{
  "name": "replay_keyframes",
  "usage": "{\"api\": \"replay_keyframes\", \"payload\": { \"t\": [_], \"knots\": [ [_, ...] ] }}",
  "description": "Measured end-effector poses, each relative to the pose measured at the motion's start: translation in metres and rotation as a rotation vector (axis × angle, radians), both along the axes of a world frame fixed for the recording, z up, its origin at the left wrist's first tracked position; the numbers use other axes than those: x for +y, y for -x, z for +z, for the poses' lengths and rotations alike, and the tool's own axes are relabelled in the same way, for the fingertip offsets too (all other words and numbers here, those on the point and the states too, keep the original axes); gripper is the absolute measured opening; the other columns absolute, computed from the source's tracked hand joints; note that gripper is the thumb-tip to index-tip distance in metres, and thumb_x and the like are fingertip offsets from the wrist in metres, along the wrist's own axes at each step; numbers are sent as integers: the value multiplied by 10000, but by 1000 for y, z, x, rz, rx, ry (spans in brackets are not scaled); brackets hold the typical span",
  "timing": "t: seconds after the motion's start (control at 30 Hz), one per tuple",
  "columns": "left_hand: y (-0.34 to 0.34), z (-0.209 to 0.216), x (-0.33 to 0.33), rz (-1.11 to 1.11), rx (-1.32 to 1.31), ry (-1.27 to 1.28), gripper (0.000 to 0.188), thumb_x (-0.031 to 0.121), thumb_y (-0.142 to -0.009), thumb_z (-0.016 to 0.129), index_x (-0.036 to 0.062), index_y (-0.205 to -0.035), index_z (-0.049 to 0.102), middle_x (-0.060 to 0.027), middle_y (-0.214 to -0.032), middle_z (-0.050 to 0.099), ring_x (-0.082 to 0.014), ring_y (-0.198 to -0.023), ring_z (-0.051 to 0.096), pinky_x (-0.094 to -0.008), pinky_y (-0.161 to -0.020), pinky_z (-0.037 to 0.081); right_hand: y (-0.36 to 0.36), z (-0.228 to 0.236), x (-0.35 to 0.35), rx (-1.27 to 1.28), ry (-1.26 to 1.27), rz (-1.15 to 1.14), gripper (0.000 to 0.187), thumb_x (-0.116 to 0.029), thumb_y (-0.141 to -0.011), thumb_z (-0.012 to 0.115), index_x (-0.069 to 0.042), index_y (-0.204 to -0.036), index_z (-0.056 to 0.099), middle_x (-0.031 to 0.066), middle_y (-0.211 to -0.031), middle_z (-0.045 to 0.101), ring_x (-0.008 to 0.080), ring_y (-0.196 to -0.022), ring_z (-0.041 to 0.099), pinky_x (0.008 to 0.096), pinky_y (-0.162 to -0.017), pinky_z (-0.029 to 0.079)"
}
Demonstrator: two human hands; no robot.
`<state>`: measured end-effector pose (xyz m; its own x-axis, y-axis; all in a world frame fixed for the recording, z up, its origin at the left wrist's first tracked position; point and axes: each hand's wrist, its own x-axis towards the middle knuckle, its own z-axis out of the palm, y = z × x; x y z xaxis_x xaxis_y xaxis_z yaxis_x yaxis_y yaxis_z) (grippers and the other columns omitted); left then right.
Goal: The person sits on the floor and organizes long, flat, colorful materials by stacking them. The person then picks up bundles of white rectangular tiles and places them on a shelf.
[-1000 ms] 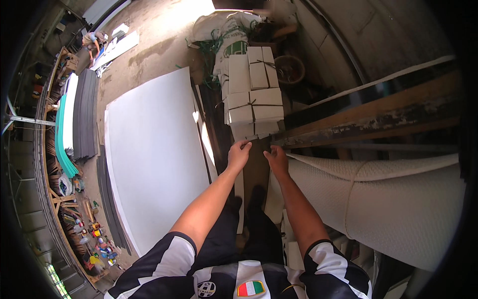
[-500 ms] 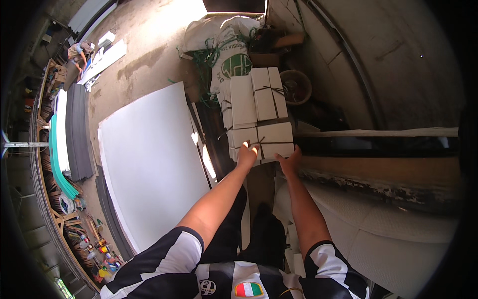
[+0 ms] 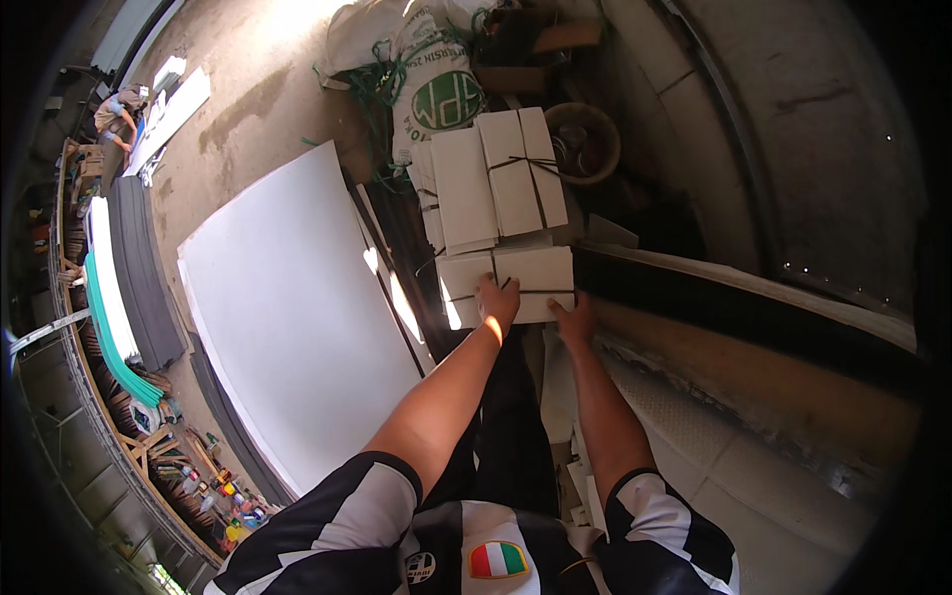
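Note:
Directly in front of me lies a bundle of white boards (image 3: 540,266), tied crosswise with dark cord. My left hand (image 3: 497,300) is on its top face, with thumb and fingers closed around the cord near its crossing. The near right corner is gripped by my right hand (image 3: 576,317), the thumb on top and the other fingers partly hidden at the side. Just beyond, another tied bundle of white boards (image 3: 513,183) rests beside a stack of white pieces (image 3: 460,193).
A large white sheet (image 3: 288,297) lies on the floor to the left. A white sack (image 3: 412,134) and a round basket (image 3: 600,174) stand beyond the bundles. At right runs a long dark-edged slab (image 3: 734,293). Another person (image 3: 119,114) bends over white strips at far left.
The near bundle has come slightly toward me, and more of the white pieces behind it shows. Both hands stay on it. The whole view has shifted and turned a little.

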<state>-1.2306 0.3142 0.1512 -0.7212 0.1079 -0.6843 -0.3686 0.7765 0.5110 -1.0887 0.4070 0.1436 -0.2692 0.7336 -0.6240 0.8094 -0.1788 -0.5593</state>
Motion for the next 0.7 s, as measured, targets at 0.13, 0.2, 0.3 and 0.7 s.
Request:
{"api": "replay_keyframes", "payload": {
  "t": [0.13, 0.2, 0.3, 0.7],
  "knots": [
    [3, -4, 0, -16, 0, 185, 527, 328, -889, 731, 12, -1271, 551, -246, -1357, 520, -449, -1234, 524, -491, -1046, 437, 5, 16, -1, -72, 63, 105, 581, -313, -871, 784, 15, -1307, 586, 218, -1241, 666, 329, -1145, 652, 425, -976, 495],
    [0, 0, 4, -40, 43, 286, 480, 308, -902, 723, 27, -1256, 563, -227, -1315, 547, -430, -1203, 536, -487, -1038, 438, 4, 17, 5, -100, 48, 176, 567, -380, -890, 756, 26, -1261, 617, 224, -1195, 684, 335, -1118, 665, 427, -943, 507],
    [-7, 13, 6, 63, 95, 317, 327, 273, -921, 708, 29, -1126, 636, -213, -1195, 586, -414, -1172, 542, -496, -1025, 434, 0, 1, 16, -115, 21, 222, 562, -459, -909, 709, 33, -1177, 663, 232, -1109, 705, 337, -1057, 689, 430, -887, 521],
    [-7, 8, -3, 165, 121, 244, 230, 188, -979, 606, -37, -1020, 582, -308, -993, 673, -521, -941, 648, -558, -822, 502, 76, 36, 71, -157, -44, 359, 584, -468, -855, 749, -1, -1193, 652, 220, -1112, 701, 356, -1041, 691, 459, -882, 534]
  ]
}}
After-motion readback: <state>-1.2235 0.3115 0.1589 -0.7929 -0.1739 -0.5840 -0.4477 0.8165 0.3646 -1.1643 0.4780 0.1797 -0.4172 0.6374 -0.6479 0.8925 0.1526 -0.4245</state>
